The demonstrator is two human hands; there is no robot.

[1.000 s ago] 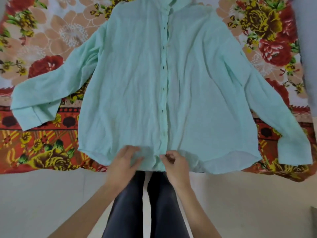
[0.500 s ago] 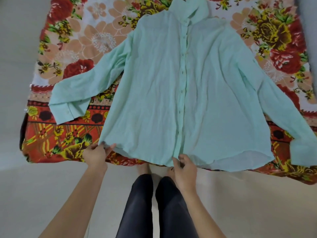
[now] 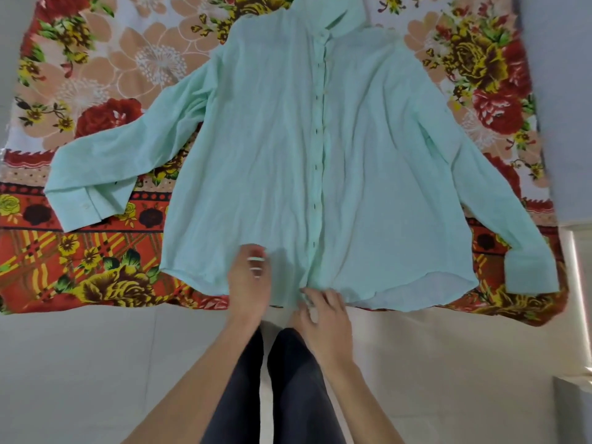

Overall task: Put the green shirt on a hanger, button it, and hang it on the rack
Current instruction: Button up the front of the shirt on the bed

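The green shirt (image 3: 320, 149) lies flat, front up, on a floral bedspread (image 3: 96, 75), sleeves spread to both sides, collar at the far edge. Its button placket (image 3: 318, 174) runs down the middle and looks closed. My left hand (image 3: 248, 283) rests on the lower front of the shirt just left of the placket, fingers loosely bent, holding nothing. My right hand (image 3: 323, 310) has its spread fingertips touching the hem at the bottom of the placket. No hanger or rack shows in this view.
The bedspread's near edge (image 3: 96, 302) ends above a pale floor (image 3: 96, 363). My legs in dark trousers (image 3: 282, 379) stand at the bed's edge. A grey wall (image 3: 563, 91) borders the right side.
My left hand left the hem's left corner and moved right onto the shirt front near the placket. My right hand stayed at the placket's bottom and loosened its pinch.
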